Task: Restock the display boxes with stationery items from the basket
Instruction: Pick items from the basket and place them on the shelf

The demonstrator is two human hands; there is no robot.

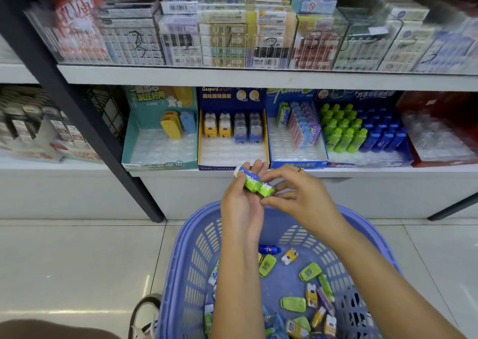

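While the left hand (241, 204) lay palm up above the purple basket (181, 248), its thumb and fingers held a small stack of green-sleeved erasers (254, 182). The right hand (300, 196) pinched the stack's lower end between thumb and fingertips. The sleeves showed white and blue print. Partly filled display boxes (297, 155) stood beyond the basket.

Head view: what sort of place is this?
Likely a stationery shop aisle: shelved display boxes of small items, clear bins of barcoded packs above, a blue basket of loose stock on tiled floor. The left hand and right hand hold green packs.
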